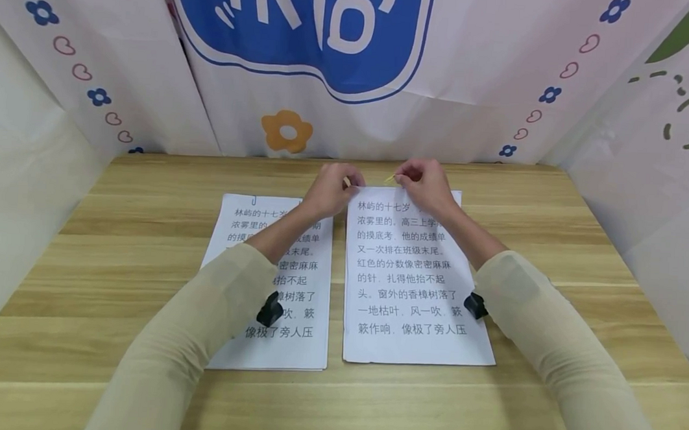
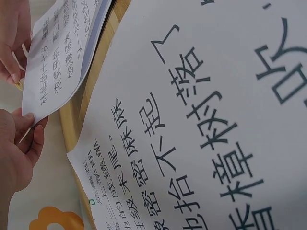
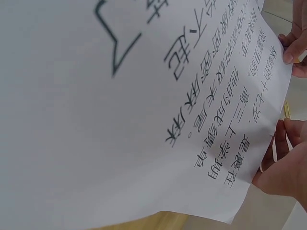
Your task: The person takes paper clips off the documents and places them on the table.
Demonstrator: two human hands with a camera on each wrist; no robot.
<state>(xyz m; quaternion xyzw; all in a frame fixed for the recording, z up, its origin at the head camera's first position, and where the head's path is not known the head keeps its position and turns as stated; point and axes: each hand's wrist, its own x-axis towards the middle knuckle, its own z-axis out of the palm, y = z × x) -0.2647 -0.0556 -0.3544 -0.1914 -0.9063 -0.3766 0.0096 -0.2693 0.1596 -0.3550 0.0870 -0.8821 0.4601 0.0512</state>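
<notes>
Beige sleeves (image 1: 156, 341) reach forward, left grip (image 1: 329, 188) pinching paper (image 1: 407, 293), right grip (image 1: 429, 186) pinching a yellow clip (image 3: 287, 110).

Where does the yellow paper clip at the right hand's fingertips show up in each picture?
Head: just right of centre, slightly above mid-height, the yellow paper clip.
Left wrist: far left edge, above mid-height.
Right wrist: near the right edge, about mid-height.
Shared landmark: the printed sheet whose top edge lies beside the clip in all three views.

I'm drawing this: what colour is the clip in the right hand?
The clip is yellow, seen best in the right wrist view.
</notes>
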